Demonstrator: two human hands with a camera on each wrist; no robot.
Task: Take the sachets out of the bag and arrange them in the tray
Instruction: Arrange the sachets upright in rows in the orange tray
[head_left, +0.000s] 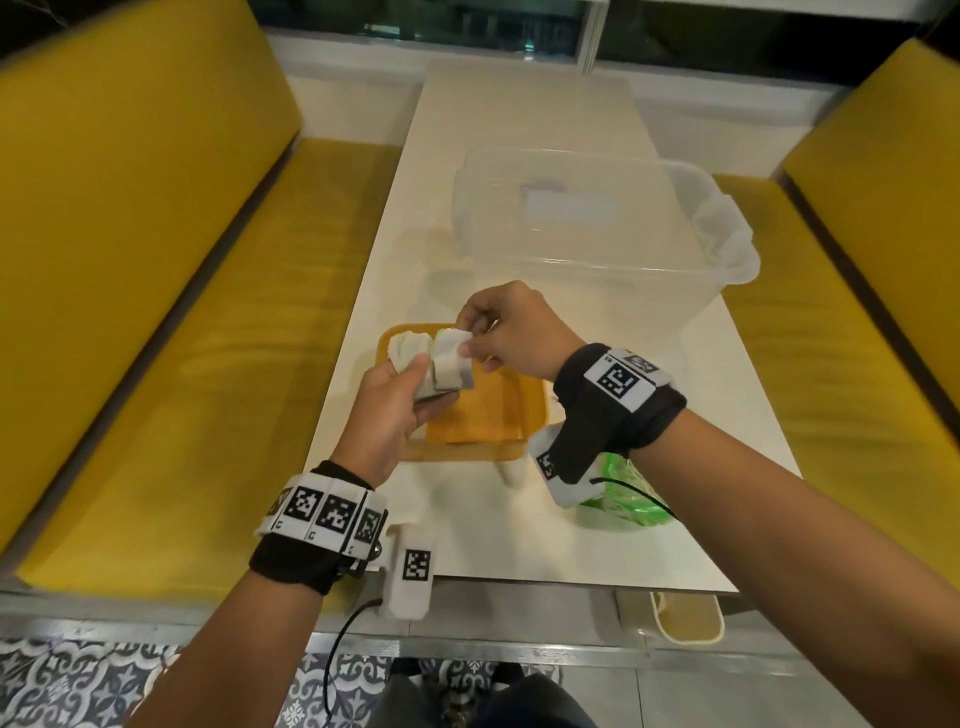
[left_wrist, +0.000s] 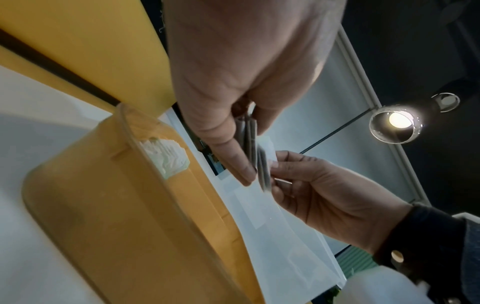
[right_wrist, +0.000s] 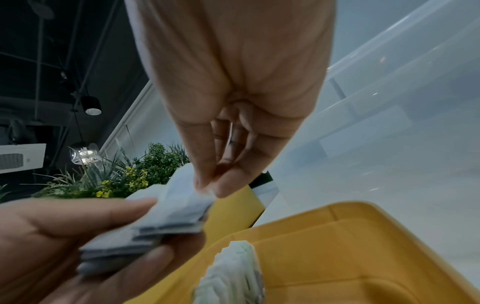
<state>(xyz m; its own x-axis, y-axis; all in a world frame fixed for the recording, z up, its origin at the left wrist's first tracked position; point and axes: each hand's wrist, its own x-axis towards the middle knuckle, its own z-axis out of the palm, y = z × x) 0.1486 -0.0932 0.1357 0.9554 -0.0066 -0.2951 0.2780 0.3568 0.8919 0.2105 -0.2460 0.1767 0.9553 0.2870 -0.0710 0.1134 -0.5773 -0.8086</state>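
Observation:
My left hand (head_left: 410, 395) grips a stack of flat white sachets (head_left: 447, 371) above the yellow tray (head_left: 498, 415). My right hand (head_left: 483, 338) pinches the top sachet of that stack at its far edge between thumb and forefinger. In the right wrist view the pinch (right_wrist: 207, 185) sits on the sachet stack (right_wrist: 168, 218), with the left hand (right_wrist: 64, 236) under it. A row of white sachets (head_left: 410, 345) stands in the tray's far left corner, also seen as sachets (left_wrist: 166, 158) in the tray (left_wrist: 103, 205). The green bag (head_left: 623, 493) lies on the table under my right wrist.
A large clear plastic bin (head_left: 597, 228) stands on the white table (head_left: 519, 114) just beyond the tray. Yellow bench seats (head_left: 130, 260) flank the table on both sides. The table's near edge (head_left: 571, 584) is close to my forearms.

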